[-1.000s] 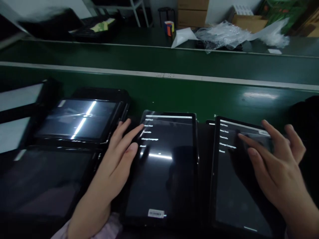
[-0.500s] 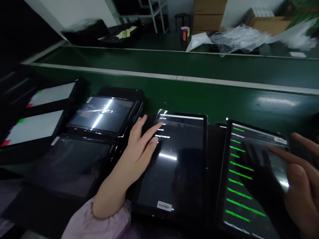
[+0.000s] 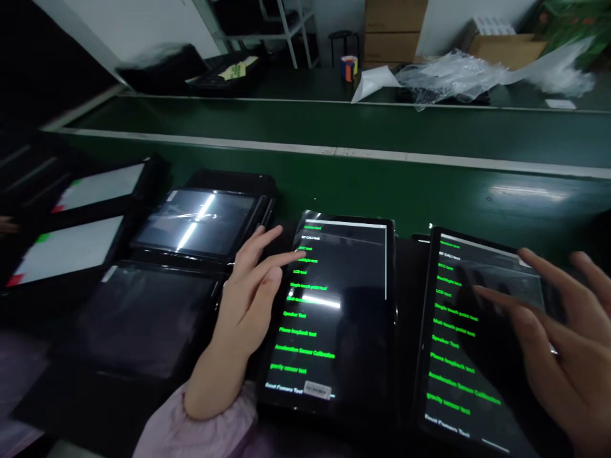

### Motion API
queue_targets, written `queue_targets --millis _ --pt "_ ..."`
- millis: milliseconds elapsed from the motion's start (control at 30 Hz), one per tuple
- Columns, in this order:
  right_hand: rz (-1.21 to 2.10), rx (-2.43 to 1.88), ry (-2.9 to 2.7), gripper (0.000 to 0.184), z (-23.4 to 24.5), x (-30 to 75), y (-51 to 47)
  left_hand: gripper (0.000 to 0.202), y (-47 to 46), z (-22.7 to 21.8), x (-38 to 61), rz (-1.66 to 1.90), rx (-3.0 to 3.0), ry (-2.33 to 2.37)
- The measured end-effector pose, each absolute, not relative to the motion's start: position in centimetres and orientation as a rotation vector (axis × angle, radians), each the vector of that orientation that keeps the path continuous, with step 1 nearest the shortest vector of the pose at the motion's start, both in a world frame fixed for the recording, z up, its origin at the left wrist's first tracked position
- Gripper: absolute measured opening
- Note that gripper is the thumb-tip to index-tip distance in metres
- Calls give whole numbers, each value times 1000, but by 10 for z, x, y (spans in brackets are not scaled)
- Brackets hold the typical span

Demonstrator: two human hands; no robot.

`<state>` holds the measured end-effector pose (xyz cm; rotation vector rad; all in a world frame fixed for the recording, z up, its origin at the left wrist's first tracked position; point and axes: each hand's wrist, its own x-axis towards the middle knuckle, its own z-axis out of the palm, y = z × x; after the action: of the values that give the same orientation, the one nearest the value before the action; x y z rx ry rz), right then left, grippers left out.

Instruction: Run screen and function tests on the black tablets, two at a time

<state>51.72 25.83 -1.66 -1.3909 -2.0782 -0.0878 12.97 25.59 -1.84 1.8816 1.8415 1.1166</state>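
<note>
My left hand (image 3: 251,296) is open, its index fingertip at the left side of the middle tablet's screen (image 3: 353,337). That screen lists test names, mostly in green, and a barcode label is stuck near its lower edge. On the right, a second tablet (image 3: 442,350) shows a similar green list. My right hand (image 3: 558,324) hovers over or touches this screen with fingers spread; contact is not clear. Neither hand grasps anything. Left of my left hand lie a dark-screened tablet (image 3: 147,318) and a tablet reflecting a ceiling light (image 3: 200,219).
Two tablets with white screens (image 3: 71,248) lie at far left. Part of another person's hand (image 3: 7,226) shows at the left edge. Beyond the green work surface (image 3: 296,165) are a tape roll (image 3: 349,69), clear plastic wrap (image 3: 449,76) and cardboard boxes (image 3: 394,32).
The middle tablet went from a short white menu to a long green list. My left hand drew slightly left and down. My right hand moved left over its tablet, whose list sharpened.
</note>
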Motion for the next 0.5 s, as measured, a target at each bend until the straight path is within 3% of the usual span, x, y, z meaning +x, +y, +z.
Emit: queue_targets --millis 167,300,500 --pt "-89 -1423 -2001 58 -14 515 255 42 255 -18 130 1054 1954 1838" --pt "-64 -1448 -1915 61 -9 508 254 44 253 -20 131 1035 1964 1845" --pt "-87 -1463 -1787 59 -5 507 250 46 252 -13 130 1282 1801 1915"
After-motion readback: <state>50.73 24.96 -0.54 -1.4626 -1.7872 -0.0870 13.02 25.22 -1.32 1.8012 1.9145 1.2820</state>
